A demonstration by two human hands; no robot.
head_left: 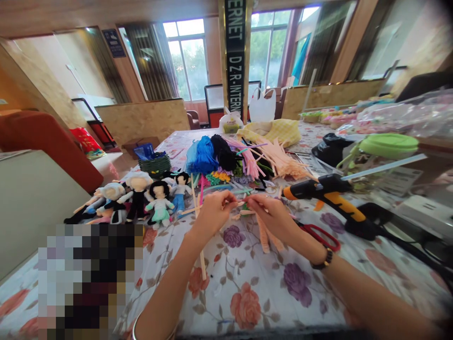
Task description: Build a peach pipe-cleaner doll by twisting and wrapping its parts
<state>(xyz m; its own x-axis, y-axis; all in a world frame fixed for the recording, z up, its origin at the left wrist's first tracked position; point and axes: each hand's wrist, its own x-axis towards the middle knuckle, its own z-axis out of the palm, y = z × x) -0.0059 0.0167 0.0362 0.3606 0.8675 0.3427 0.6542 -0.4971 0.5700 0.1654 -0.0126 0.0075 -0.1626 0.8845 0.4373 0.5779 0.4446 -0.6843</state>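
Note:
My left hand (pixel 211 211) and my right hand (pixel 272 215) meet over a floral tablecloth (pixel 247 283), both pinching a small bundle of peach pipe cleaners (pixel 241 204) between the fingertips. Peach ends (pixel 264 238) hang down under my right hand. A thin wooden stick (pixel 202 259) lies beneath my left wrist. Red-handled scissors (pixel 320 235) rest just right of my right wrist, which wears a dark bracelet.
A black and orange glue gun (pixel 329 191) stands at the right, its cable trailing off. Small dolls (pixel 141 196) line the left. Coloured pipe cleaner heaps (pixel 244 158), a green basket (pixel 155 165) and a green-lidded jar (pixel 384 151) sit behind. A blurred patch covers the lower left.

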